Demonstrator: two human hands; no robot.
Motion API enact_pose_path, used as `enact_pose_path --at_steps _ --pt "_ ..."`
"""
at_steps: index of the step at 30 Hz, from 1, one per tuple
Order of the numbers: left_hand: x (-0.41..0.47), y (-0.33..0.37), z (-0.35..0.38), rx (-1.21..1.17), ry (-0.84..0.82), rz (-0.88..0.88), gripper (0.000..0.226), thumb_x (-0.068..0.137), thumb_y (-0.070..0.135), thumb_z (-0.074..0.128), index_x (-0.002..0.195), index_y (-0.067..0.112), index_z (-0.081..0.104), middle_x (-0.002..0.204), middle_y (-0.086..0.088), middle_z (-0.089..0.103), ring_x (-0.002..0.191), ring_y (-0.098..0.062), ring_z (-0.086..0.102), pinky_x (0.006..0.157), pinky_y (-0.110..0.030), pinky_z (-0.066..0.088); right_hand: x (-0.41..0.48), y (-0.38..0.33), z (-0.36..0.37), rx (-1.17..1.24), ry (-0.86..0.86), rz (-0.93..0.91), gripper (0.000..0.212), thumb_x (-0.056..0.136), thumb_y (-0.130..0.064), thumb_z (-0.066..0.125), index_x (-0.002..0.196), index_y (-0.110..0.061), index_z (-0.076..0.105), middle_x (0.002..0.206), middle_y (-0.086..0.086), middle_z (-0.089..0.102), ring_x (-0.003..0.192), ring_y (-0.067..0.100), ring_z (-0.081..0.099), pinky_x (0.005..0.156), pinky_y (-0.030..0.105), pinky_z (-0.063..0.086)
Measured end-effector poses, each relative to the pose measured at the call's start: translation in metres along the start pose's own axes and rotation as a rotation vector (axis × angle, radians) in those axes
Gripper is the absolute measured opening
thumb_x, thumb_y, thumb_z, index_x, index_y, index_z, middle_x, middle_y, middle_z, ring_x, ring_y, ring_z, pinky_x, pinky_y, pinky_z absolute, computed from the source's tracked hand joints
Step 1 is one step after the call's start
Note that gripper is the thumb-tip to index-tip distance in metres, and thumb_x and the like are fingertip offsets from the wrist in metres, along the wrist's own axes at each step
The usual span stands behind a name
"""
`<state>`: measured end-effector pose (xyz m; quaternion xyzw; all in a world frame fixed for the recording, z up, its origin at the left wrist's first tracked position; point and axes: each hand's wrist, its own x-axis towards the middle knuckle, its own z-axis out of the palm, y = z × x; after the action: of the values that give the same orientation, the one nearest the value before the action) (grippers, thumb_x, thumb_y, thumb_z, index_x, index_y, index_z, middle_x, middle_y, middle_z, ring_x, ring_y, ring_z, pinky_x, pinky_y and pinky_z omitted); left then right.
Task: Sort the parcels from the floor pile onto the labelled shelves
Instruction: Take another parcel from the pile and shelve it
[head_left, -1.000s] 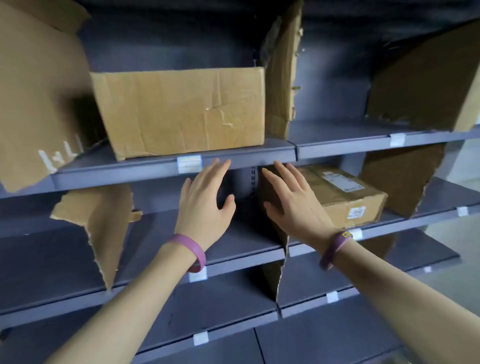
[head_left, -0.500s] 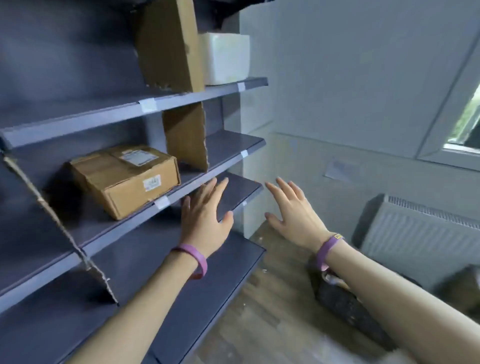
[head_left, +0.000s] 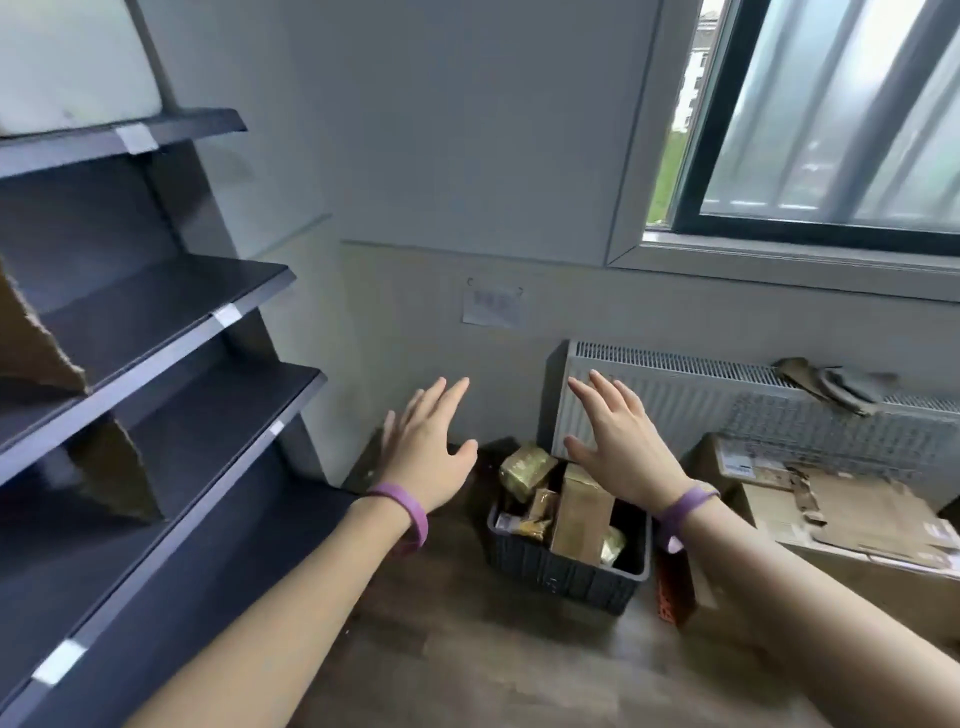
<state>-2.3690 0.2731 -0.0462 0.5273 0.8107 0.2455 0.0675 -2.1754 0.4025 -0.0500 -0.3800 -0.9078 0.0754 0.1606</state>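
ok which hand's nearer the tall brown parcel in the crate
Right. The right hand hovers just above the tall brown parcel; the left hand is off to its left.

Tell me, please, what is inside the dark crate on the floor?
The crate holds a tall brown cardboard parcel, a gold-wrapped parcel and smaller gold packets. Whatever lies under them, and the crate's bottom, is covered.

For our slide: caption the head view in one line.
Left hand and right hand, both open, reach toward a crate of parcels by shelves.
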Motion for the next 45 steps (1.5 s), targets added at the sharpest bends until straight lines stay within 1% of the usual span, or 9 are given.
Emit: enact_pose_path --at_steps 5,14,19,24,29,33,36,41,45 --pt "0.079 0.017 0.055 -0.019 -0.097 0.058 0.066 0.092 0.035 0.051 0.148 0.039 0.016 0.159 0.010 0.012 0.147 -0.015 0.009 0.119 -0.044 0.005 0.024 0.061 0.019 -0.041 -0.035 0.102 0.071 0.095 -0.035 0.052 0.153 -0.015 0.017 0.160 0.012 0.016 0.147 0.028 0.009 0.119 0.032 0.003" --pt "0.238 0.013 0.165 0.005 -0.352 0.096 0.067 0.091 0.037 0.050 0.149 0.037 0.016 0.159 0.007 0.012 0.147 -0.018 0.007 0.118 -0.046 0.005 0.114 0.158 0.083 -0.065 -0.142 0.352 0.069 0.095 -0.036 0.051 0.152 -0.014 0.020 0.158 0.013 0.020 0.146 0.030 0.014 0.119 0.032 0.003" --pt "0.301 0.012 0.213 0.035 -0.486 0.092 0.067 0.091 0.036 0.050 0.149 0.035 0.017 0.159 0.006 0.013 0.147 -0.020 0.007 0.118 -0.046 0.004 0.149 0.202 0.126 -0.037 -0.230 0.460 0.070 0.092 -0.037 0.054 0.151 -0.011 0.025 0.156 0.015 0.026 0.146 0.027 0.017 0.119 0.033 0.006" --pt "0.333 0.000 0.274 0.084 -0.624 0.032 0.066 0.091 0.036 0.048 0.149 0.035 0.017 0.159 0.006 0.013 0.147 -0.019 0.008 0.119 -0.046 0.004 0.164 0.248 0.179 -0.009 -0.386 0.518 0.072 0.092 -0.041 0.052 0.152 -0.014 0.022 0.157 0.011 0.025 0.148 0.023 0.016 0.121 0.033 0.008" --pt "0.349 -0.018 0.353 0.159 -0.707 -0.074 0.067 0.090 0.037 0.049 0.149 0.034 0.018 0.159 0.005 0.014 0.146 -0.019 0.010 0.119 -0.046 0.007 0.178 0.310 0.250 0.045 -0.548 0.549 0.073 0.090 -0.043 0.052 0.151 -0.019 0.022 0.158 0.010 0.022 0.145 0.029 0.020 0.119 0.034 0.012" --pt "0.356 -0.037 0.425 0.206 -0.752 -0.236 0.066 0.091 0.037 0.048 0.149 0.035 0.018 0.159 0.006 0.014 0.147 -0.019 0.010 0.119 -0.045 0.007 0.190 0.374 0.313 0.090 -0.640 0.505 0.070 0.091 -0.042 0.052 0.151 -0.018 0.023 0.157 0.010 0.025 0.145 0.028 0.019 0.118 0.032 0.011" --pt "0.363 -0.047 0.491 0.250 -0.797 -0.316 0.065 0.092 0.038 0.047 0.149 0.035 0.016 0.159 0.006 0.013 0.146 -0.019 0.010 0.119 -0.045 0.008 0.196 0.423 0.367 0.117 -0.746 0.494 0.072 0.092 -0.040 0.053 0.153 -0.019 0.019 0.158 0.010 0.020 0.143 0.033 0.020 0.117 0.035 0.016" --pt "0.373 -0.061 0.610 0.277 -0.845 -0.319 0.066 0.091 0.038 0.049 0.149 0.034 0.018 0.159 0.003 0.014 0.145 -0.020 0.013 0.117 -0.045 0.010 0.186 0.482 0.465 0.187 -0.874 0.534 0.079 0.089 -0.035 0.057 0.153 -0.022 0.012 0.158 0.014 0.019 0.139 0.039 0.024 0.112 0.043 0.029" --pt "0.378 -0.076 0.683 0.237 -0.888 -0.320 0.073 0.091 0.038 0.051 0.149 0.042 0.007 0.159 -0.003 0.008 0.145 -0.028 0.014 0.115 -0.049 0.021 0.171 0.502 0.536 0.295 -0.918 0.536 0.097 0.083 -0.039 0.065 0.152 -0.031 -0.002 0.150 0.016 0.027 0.133 0.045 0.033 0.107 0.050 0.035"
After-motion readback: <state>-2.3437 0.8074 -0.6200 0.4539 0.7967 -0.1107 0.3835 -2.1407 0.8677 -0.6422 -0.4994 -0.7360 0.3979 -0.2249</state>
